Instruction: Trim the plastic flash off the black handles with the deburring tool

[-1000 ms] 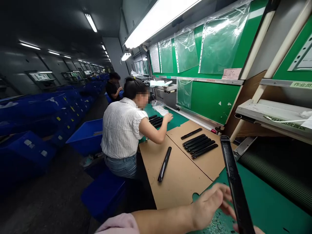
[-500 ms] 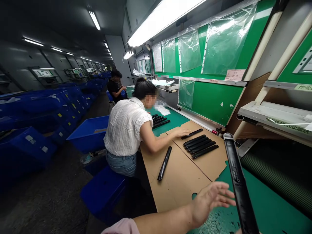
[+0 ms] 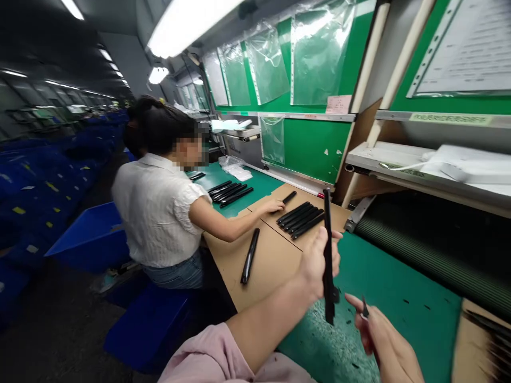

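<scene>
My left hand (image 3: pixel 317 266) is wrapped around a long, narrow black plastic piece (image 3: pixel 328 255), held nearly upright with its edge toward me. Just to the right, my right hand (image 3: pixel 385 335) pinches a small pointed blade (image 3: pixel 364 308) at the fingertips, close to the piece's lower end but apart from it. Several similar black pieces (image 3: pixel 301 219) lie side by side on the brown cardboard (image 3: pixel 271 266). A single black piece (image 3: pixel 250 256) rests nearer to me. Dark shavings are scattered on the green tabletop (image 3: pixel 383 266) beneath my hands.
A co-worker in a white shirt (image 3: pixel 155 213) sits at the left, one hand at a black piece (image 3: pixel 289 197) on the cardboard. A ribbed conveyor belt (image 3: pixel 415 250) runs along the right. More dark pieces (image 3: pixel 491 340) lie at the lower right. Blue bins (image 3: pixel 88 229) stand at left.
The view has swung right. My left hand, open before, has closed around the black piece. The piece has turned edge-on, and my right hand with the blade has come into view.
</scene>
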